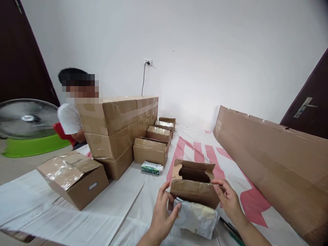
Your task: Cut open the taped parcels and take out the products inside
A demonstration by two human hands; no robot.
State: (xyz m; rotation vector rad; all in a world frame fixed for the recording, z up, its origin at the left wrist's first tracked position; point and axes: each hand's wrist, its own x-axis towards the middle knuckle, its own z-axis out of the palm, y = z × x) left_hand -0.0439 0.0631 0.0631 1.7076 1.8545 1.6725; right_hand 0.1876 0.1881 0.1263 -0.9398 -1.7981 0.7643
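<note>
Your left hand (162, 210), fingers spread, curves beside the open cardboard box (191, 186) at five o'clock; your right hand (229, 201) pinches its near flap (197, 193). A taped carton (84, 188) sits at eight o'clock.

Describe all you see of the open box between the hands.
The box, brown and apparently cardboard, sits upright on the cloth, top flaps open, side flaps notched, inside dark. A pale pack partly hides its front. The left hand is at the box's left side; the right hand touches the front flap's right corner.
</note>
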